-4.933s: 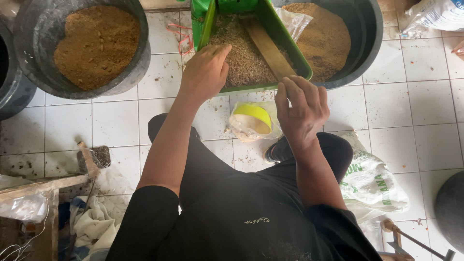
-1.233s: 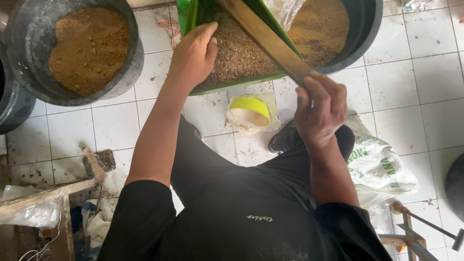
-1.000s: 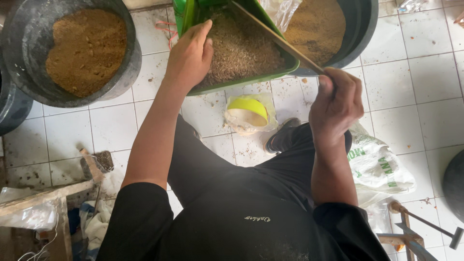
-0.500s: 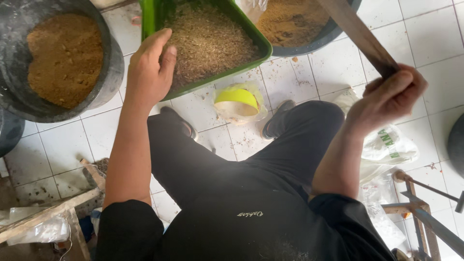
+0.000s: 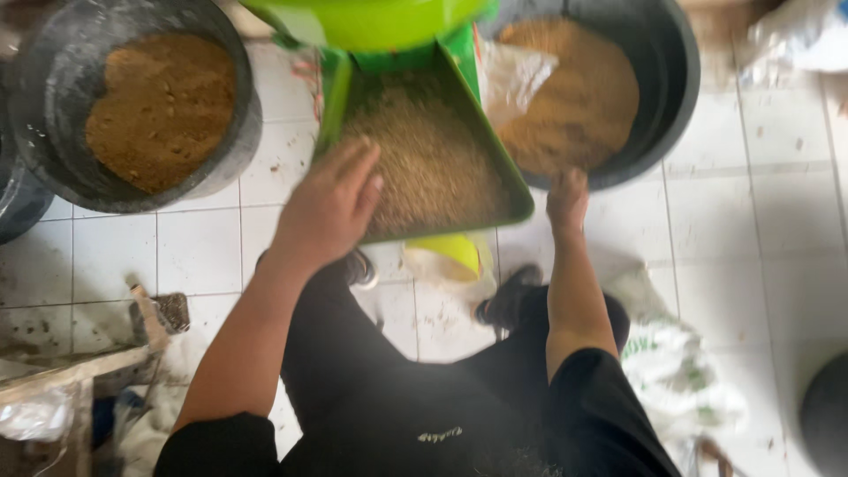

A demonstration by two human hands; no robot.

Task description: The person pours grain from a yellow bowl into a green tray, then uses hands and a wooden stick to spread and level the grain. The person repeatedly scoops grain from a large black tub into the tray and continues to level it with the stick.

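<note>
Our clothes: black all over

We wear a black shirt [image 5: 415, 433] with short sleeves [image 5: 583, 389] ending above the elbows and a small pale mark on the front, black trousers [image 5: 353, 353], dark shoes [image 5: 508, 300], and our forearms and hands are bare.

— Where is there room to pass a hand?

— Between the left tub [image 5: 141, 115] and the green tray [image 5: 424, 150] runs a strip of bare tiled floor [image 5: 274, 168], narrow but open. Right of the right tub [image 5: 618, 88] the floor lies open too.

— And over the tray?

— The left hand [image 5: 331, 208] rests at its near edge, fingers [image 5: 358, 168] over the grain, so the near left corner is taken. A green hopper [image 5: 371, 22] overhangs the far end. The right hand [image 5: 567, 199] fills the gap between tray and right tub.

— Below the tray?

— A yellow cup [image 5: 450, 256] in plastic sits there, with shoes either side.
</note>
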